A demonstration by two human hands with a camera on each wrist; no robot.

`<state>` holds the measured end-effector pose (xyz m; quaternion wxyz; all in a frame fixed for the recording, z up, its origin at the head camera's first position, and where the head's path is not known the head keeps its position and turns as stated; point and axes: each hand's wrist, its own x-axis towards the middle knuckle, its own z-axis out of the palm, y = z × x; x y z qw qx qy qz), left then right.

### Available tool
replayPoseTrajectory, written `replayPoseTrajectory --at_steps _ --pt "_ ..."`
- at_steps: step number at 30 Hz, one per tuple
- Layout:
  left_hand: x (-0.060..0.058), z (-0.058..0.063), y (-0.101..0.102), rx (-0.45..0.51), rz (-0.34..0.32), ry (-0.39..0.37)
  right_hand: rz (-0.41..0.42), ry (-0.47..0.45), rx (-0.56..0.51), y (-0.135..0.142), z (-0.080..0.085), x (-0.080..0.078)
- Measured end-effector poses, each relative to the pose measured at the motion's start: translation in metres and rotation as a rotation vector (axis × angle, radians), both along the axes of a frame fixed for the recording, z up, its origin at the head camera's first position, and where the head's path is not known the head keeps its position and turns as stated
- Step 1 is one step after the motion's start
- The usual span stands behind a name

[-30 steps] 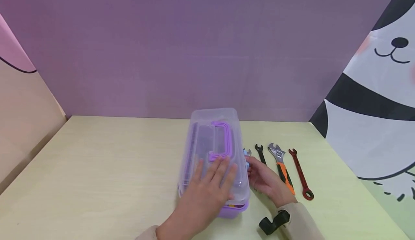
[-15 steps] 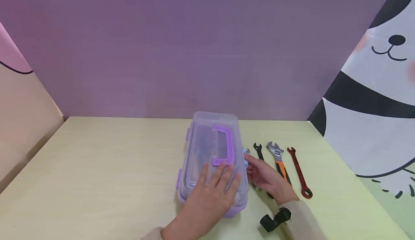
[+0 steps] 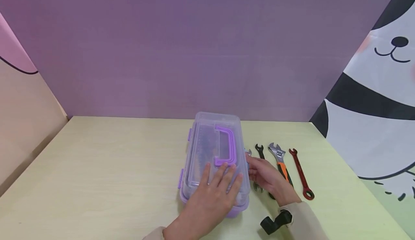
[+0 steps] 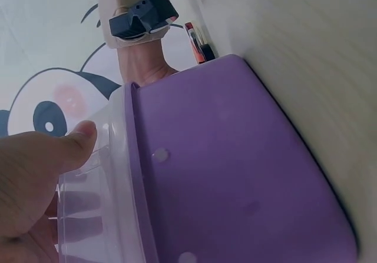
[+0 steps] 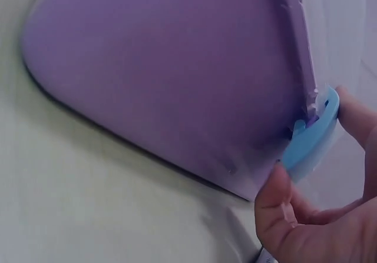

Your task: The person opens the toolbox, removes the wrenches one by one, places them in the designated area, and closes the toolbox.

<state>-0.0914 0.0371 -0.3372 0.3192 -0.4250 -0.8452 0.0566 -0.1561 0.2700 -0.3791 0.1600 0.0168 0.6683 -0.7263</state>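
Observation:
A purple storage box (image 4: 235, 157) with a clear plastic lid (image 3: 202, 143) stands on the table, its lid down on the base. A purple handle (image 3: 231, 144) lies folded on top. My left hand (image 3: 210, 202) rests on the near part of the lid with its fingers spread just below the handle. At the box's right side, my right hand (image 3: 267, 177) pinches a light-blue latch (image 5: 312, 136), thumb at its lower edge and a finger at its upper end. Two purple latches (image 3: 180, 179) show along the left side.
To the right of the box lie a black wrench (image 3: 260, 149), an adjustable wrench with an orange and black grip (image 3: 281, 162) and a red-brown wrench (image 3: 299, 170). A silver wrench end (image 3: 257, 187) shows under my right hand. A purple wall (image 3: 194, 53) stands behind the table (image 3: 97, 179).
The lid has come down onto the base, covering the gap at the near end where yellow contents showed. The left-side latches have come into view. My right hand stays at the blue latch.

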Motion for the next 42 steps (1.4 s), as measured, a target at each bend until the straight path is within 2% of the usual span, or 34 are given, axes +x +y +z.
replayPoseTrajectory --at_steps 7,12,15,19,27,33,39,42 --pt "0.002 0.001 0.001 -0.023 0.010 -0.043 -0.059 0.002 0.003 -0.001 0.001 0.001" --pt "0.002 0.003 0.001 -0.025 0.006 -0.067 -0.114 0.026 0.079 -0.002 0.007 0.003" --pt "0.002 0.003 0.001 -0.028 0.003 -0.080 -0.120 0.031 0.120 -0.003 0.009 0.003" --pt "0.002 0.004 0.001 -0.037 -0.003 -0.106 -0.078 0.025 0.126 -0.002 0.012 0.002" --pt "0.001 0.003 0.000 0.001 -0.025 -0.088 0.057 0.023 0.067 0.000 0.014 0.000" --pt "0.000 0.002 -0.001 0.010 -0.017 -0.069 0.073 0.020 0.057 0.001 0.012 -0.001" --pt "0.000 0.004 -0.002 -0.031 -0.012 -0.090 0.103 0.018 0.052 0.004 0.012 -0.002" --pt "0.000 0.009 -0.002 -0.080 -0.005 -0.144 0.143 0.025 0.046 0.007 0.012 -0.004"
